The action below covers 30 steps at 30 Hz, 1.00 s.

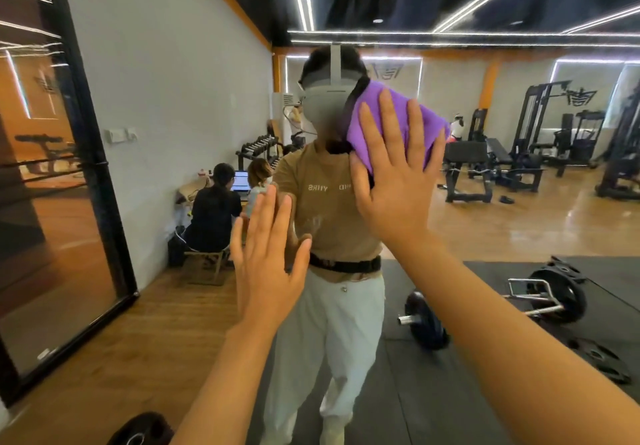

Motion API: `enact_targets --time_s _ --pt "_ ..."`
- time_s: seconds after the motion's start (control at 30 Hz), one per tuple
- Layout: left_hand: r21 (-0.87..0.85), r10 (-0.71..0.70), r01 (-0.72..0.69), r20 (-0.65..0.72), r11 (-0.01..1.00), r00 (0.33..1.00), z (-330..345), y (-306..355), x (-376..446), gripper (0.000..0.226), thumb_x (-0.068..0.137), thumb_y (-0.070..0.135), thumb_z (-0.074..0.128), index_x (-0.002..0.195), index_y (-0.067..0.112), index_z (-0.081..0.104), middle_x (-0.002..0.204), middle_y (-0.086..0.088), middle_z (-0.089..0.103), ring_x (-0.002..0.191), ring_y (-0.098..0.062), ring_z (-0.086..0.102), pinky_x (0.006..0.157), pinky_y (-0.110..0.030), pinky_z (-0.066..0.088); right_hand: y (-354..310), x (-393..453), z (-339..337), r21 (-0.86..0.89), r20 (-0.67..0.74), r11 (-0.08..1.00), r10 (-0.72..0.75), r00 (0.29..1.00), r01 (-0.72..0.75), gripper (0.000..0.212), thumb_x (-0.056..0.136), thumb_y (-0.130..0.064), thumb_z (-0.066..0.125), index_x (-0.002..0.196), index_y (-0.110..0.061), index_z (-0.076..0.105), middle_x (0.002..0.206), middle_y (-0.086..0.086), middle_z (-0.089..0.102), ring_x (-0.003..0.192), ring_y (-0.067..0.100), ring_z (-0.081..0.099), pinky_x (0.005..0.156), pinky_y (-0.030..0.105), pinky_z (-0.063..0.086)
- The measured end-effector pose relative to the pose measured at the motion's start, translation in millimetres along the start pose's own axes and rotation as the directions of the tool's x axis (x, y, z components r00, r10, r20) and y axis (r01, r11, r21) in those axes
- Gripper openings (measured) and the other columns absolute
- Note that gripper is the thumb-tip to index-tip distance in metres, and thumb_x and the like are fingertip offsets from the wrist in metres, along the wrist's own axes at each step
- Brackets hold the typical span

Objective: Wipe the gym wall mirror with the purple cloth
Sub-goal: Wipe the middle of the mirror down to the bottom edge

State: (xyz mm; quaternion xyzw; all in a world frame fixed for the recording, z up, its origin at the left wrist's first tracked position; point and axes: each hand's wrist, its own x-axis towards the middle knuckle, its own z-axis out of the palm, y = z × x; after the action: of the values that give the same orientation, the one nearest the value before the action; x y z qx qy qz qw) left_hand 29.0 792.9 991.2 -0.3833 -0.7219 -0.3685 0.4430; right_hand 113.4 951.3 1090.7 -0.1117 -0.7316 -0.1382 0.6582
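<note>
While the right hand [394, 181] presses the purple cloth [398, 115] flat against the gym wall mirror [519, 202], fingers straight and spread wide, the cloth sits high on the glass. The left hand [266, 261] rests lower, open-palmed, fingers straight on the mirror.

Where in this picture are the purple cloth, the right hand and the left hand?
cloth [398, 115]: head view, on the purple fabric above the fingertips.
right hand [394, 181]: head view, on the back of the hand.
left hand [266, 264]: head view, on the back of the hand.
</note>
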Motion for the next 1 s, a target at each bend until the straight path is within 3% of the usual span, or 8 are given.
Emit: enact_targets --time_s 0.07,0.2,0.37,0.47,0.57,0.67,0.8,1.0 --pt "0.017 0.009 -0.009 0.006 1.000 1.000 -0.9 -6.5 -0.9 0.068 0.096 0.038 0.054 0.155 0.017 0.029 0.165 -0.002 0.012 0.152 -0.016 0.010 0.122 -0.051 0.008 -5.0 -43.9 2.3 0.003 0.088 0.994 -0.111 0.990 0.112 0.053 0.105 -0.039 0.041 0.154 -0.020 0.036 0.162 0.006 0.027 0.151 0.034 0.020 0.122 0.058 0.005" --pt "0.009 -0.014 0.014 -0.010 1.000 1.000 -3.6 -21.3 -2.9 0.068 0.095 0.041 0.053 0.154 0.020 0.028 0.165 -0.001 0.010 0.152 -0.018 0.009 0.122 -0.047 -0.001 -12.9 -129.3 0.2 0.018 0.272 0.959 -0.275 0.922 0.281 0.052 0.108 -0.044 0.027 0.156 -0.026 0.027 0.167 -0.002 0.015 0.155 0.029 0.007 0.123 0.054 -0.003" --pt "0.026 -0.026 0.026 -0.011 0.999 1.000 -13.4 -38.6 -3.9 0.064 0.097 0.040 0.051 0.154 0.018 0.031 0.165 -0.002 0.010 0.153 -0.018 0.007 0.122 -0.047 -0.005 -9.9 -142.1 -4.3 -0.016 0.361 0.917 -0.365 0.858 0.398 0.056 0.104 -0.046 0.037 0.156 -0.030 0.027 0.166 -0.004 0.019 0.155 0.026 0.009 0.124 0.052 -0.001" --pt "0.035 0.026 -0.025 -0.003 0.999 1.000 -17.2 -47.5 -3.1 0.064 0.097 0.037 0.053 0.154 0.018 0.032 0.165 -0.004 0.013 0.152 -0.019 0.009 0.122 -0.046 -0.005 -1.8 -90.9 -6.6 0.013 0.331 0.885 -0.442 0.834 0.464 0.059 0.101 -0.042 0.041 0.156 -0.030 0.028 0.165 -0.004 0.022 0.154 0.026 0.013 0.123 0.052 0.000" --pt "0.028 0.022 -0.021 -0.030 0.999 0.999 -20.6 -54.1 -1.7 0.063 0.096 0.036 0.053 0.153 0.018 0.033 0.164 -0.007 0.016 0.152 -0.020 0.011 0.122 -0.046 -0.002 -3.4 -3.2 -3.5 -0.056 0.187 0.936 -0.331 0.925 0.347 0.055 0.103 -0.041 0.039 0.154 -0.021 0.037 0.162 0.005 0.031 0.151 0.031 0.019 0.123 0.049 -0.004" --pt "0.005 -0.042 0.042 -0.045 0.999 0.998 -25.9 -63.7 -0.5 0.063 0.097 0.038 0.049 0.154 0.020 0.030 0.165 -0.008 0.014 0.152 -0.021 0.008 0.122 -0.046 -0.001 -9.9 47.5 1.1 -0.076 0.090 0.971 -0.219 0.972 0.226 0.054 0.105 -0.038 0.035 0.154 -0.016 0.039 0.161 0.009 0.033 0.150 0.035 0.020 0.122 0.047 -0.008" --pt "0.020 -0.049 0.050 -0.049 0.999 0.998 -31.1 -76.0 1.9 0.062 0.099 0.041 0.043 0.155 0.018 0.029 0.164 -0.008 0.015 0.152 -0.022 0.009 0.122 -0.047 0.002 -23.9 22.4 8.9 -0.071 0.062 0.980 -0.181 0.982 0.185 0.054 0.105 -0.036 0.036 0.153 -0.015 0.039 0.161 0.009 0.033 0.150 0.036 0.022 0.123 0.051 -0.003" --pt "-0.018 -0.018 0.017 -0.039 1.000 0.999 -31.5 -78.8 1.0 0.062 0.098 0.037 0.044 0.155 0.017 0.029 0.165 -0.008 0.014 0.153 -0.022 0.008 0.123 -0.044 0.001 -37.2 -77.2 10.7 -0.038 0.244 0.902 -0.408 0.880 0.429 0.055 0.102 -0.039 0.038 0.155 -0.025 0.033 0.163 0.001 0.027 0.154 0.028 0.011 0.123 0.055 -0.001"
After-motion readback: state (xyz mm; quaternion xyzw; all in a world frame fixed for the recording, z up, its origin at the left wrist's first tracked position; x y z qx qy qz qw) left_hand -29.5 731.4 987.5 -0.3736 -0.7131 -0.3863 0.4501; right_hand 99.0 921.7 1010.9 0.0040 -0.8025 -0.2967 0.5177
